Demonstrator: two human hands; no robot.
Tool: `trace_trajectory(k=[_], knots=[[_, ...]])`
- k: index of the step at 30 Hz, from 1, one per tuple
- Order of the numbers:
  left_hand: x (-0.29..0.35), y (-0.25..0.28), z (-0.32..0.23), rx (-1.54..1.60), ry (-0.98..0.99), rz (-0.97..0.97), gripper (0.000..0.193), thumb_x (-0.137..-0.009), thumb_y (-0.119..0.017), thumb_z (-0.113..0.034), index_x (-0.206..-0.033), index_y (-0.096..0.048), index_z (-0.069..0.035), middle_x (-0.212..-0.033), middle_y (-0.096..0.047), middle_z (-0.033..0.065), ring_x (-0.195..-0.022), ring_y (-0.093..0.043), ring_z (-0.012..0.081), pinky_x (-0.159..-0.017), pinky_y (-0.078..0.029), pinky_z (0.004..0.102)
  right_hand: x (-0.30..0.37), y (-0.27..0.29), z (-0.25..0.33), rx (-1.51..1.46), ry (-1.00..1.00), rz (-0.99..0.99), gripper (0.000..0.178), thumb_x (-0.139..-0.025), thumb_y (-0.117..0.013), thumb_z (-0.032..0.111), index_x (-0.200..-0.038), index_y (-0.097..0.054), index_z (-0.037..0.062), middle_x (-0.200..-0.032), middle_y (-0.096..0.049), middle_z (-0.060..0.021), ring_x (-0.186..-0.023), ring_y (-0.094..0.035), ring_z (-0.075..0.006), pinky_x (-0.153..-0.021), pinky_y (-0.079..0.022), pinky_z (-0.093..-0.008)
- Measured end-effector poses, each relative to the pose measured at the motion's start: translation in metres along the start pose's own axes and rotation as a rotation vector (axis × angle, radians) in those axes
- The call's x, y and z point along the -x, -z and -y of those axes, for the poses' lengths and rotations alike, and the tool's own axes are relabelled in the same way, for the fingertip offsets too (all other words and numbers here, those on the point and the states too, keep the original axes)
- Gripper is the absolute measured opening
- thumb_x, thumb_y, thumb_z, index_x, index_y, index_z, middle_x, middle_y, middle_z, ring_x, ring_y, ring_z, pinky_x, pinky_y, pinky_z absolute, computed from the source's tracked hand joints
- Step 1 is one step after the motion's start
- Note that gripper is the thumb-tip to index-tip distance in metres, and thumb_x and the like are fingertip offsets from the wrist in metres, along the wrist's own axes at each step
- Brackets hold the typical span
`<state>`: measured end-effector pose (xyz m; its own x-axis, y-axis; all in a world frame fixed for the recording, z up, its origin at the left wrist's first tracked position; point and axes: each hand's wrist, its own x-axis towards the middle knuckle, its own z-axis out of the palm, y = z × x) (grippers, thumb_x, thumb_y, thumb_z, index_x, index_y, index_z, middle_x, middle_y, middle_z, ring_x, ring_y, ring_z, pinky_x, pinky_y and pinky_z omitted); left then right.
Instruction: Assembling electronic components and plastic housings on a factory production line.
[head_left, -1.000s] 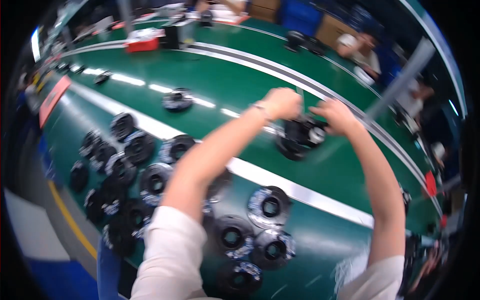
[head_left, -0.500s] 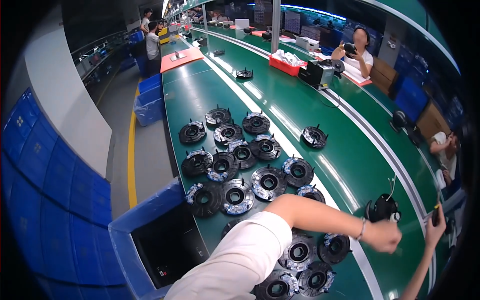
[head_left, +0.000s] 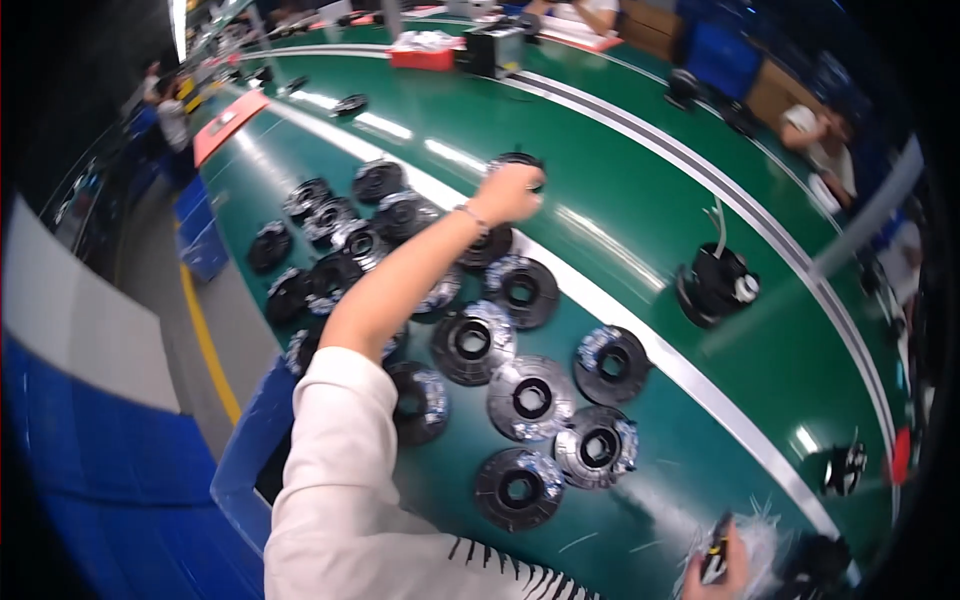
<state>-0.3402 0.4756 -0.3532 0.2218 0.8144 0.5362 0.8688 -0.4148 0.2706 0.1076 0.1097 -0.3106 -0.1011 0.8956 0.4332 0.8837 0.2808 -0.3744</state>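
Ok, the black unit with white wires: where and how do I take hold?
Likely around the rounded body of the black unit, from the near side: the white wires rise at its far side and a white piece sits on its right.

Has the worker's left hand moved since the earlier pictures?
Yes. Judged against the red bin, the left hand has moved nearer it, away from the black housing with wires.

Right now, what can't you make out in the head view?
All in the head view:
Whether the left hand grips the black disc: the hand hides the contact.
Discs behind the left forearm: partly covered by it.
Blue bin's contents: mostly behind the white sleeve.
Exact kind of black and yellow tool: blurred.
Right hand's wrist: cut off by the lower edge.
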Motion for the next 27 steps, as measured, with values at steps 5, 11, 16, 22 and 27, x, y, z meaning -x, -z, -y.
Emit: trace_trajectory(k=[5, 11, 16, 22, 27], knots=[[-0.02, -0.025, -0.013, -0.217, 0.281, 0.43, 0.07, -0.063, -0.07, -0.04, -0.12, -0.044, -0.009, -0.127, -0.037, 0.0154, -0.117, -0.036, 0.0341, -0.095, -0.035, 0.0422, 0.051, -0.028, 0.009, -0.27, -0.384, -0.068, 0.04, -0.069, -0.063, -0.005, -0.107, -0.051, -0.0071, -0.086, -0.056, -0.0093, -0.075, -0.053, -0.0146, -0.068, -0.045, -0.0256], [-0.037, -0.062, 0.012, -0.316, 0.248, 0.319, 0.039, -0.067, -0.066, -0.025, -0.1, -0.056, -0.006, -0.1, -0.058, 0.0141, -0.098, -0.052, 0.0327, -0.085, -0.043, 0.0385, 0.025, -0.043, 0.025, -0.337, -0.28, -0.151, 0.039, -0.067, -0.062, -0.008, -0.104, -0.051, -0.0084, -0.089, -0.053, -0.0106, -0.076, -0.052, -0.0173, -0.066, -0.044, -0.0278], [-0.023, -0.032, 0.008, -0.293, 0.242, 0.281, 0.023, -0.069, -0.053, -0.014, -0.091, -0.058, -0.008, -0.085, -0.061, 0.0165, -0.082, -0.06, 0.0321, -0.071, -0.048, 0.0426, 0.007, -0.057, 0.033, -0.455, -0.259, -0.053, 0.048, -0.07, -0.051, -0.007, -0.117, -0.045, -0.0066, -0.096, -0.056, -0.0158, -0.087, -0.055, -0.0228, -0.079, -0.042, -0.0285], [-0.037, -0.027, -0.035, -0.223, 0.137, 0.201, 0.016, -0.069, -0.054, -0.009, -0.084, -0.058, -0.009, -0.077, -0.06, 0.0172, -0.077, -0.059, 0.0338, -0.065, -0.048, 0.043, 0.018, -0.088, 0.011, -0.498, -0.303, -0.191, 0.043, -0.072, -0.058, -0.004, -0.113, -0.046, -0.0078, -0.093, -0.055, -0.0133, -0.078, -0.053, -0.0184, -0.073, -0.044, -0.0292], [-0.004, 0.06, 0.014, -0.348, 0.216, -0.045, 0.009, -0.073, -0.053, -0.008, -0.08, -0.058, -0.008, -0.072, -0.06, 0.0146, -0.073, -0.06, 0.0317, -0.061, -0.049, 0.0419, 0.02, -0.095, 0.008, -0.518, -0.274, -0.221, 0.043, -0.073, -0.059, -0.003, -0.114, -0.046, -0.0071, -0.094, -0.055, -0.0125, -0.081, -0.053, -0.0183, -0.074, -0.044, -0.029]])
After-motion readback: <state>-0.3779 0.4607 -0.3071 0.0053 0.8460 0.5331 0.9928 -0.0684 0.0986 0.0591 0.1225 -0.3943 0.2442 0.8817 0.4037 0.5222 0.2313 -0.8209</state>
